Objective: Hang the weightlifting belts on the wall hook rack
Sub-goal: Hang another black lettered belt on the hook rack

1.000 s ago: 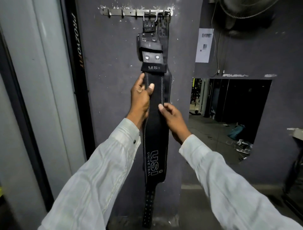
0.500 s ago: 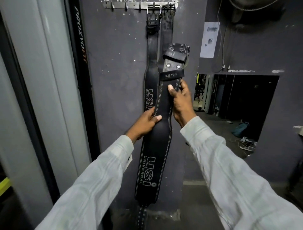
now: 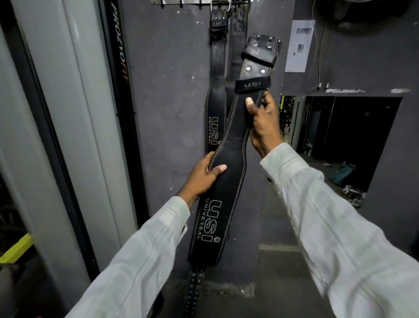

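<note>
Head view. I take the wall hook rack [image 3: 199, 1] as landmark; only its lower edge shows, the rest is cut off by the frame top. Directly below the rack hang two belts: a hung USI belt [image 3: 214, 109], its buckle on a hook, and just right of it a second hung belt [image 3: 239, 25], mostly hidden, so I cannot tell how it attaches. Below and slightly right of the rack I hold a third, the held belt [image 3: 226, 163], tilted, buckle end uppermost, off the rack. Count: three belts, one rack. My right hand [image 3: 264, 127] is clenched around the held belt's narrow part just under the buckle keeper. My left hand [image 3: 204, 174] grips its wide middle edge, thumb on the face. Its perforated tail runs off the bottom edge. A paper notice [image 3: 298, 45] sits right of the rack, print blurred.
</note>
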Motion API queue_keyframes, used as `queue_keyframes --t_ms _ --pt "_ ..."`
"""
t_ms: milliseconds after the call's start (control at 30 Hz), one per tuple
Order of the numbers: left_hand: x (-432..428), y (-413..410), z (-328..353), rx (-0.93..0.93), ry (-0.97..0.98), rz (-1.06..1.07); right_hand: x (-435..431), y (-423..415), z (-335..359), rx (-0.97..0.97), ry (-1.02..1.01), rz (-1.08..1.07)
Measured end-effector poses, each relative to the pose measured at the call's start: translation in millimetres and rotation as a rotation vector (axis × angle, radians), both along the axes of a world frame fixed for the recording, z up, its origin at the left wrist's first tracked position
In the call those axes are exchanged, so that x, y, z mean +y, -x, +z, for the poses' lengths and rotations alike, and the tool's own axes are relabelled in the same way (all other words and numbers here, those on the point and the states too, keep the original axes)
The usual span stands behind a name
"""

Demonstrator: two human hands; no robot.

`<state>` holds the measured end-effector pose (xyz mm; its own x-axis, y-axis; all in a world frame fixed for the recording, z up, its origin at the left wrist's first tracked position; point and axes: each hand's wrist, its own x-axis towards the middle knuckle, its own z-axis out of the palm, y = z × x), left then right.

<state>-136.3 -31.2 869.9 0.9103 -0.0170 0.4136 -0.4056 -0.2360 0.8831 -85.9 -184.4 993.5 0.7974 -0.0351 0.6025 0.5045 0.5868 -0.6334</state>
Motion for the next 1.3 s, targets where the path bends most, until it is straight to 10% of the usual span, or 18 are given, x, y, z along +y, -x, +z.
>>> queue_keyframes --t_ms 1300 --pt "29.5 2.9 -101.3 0.433 -0.279 -0.050 -20.2 5.9 -1.2 0.008 -0.087 0.140"
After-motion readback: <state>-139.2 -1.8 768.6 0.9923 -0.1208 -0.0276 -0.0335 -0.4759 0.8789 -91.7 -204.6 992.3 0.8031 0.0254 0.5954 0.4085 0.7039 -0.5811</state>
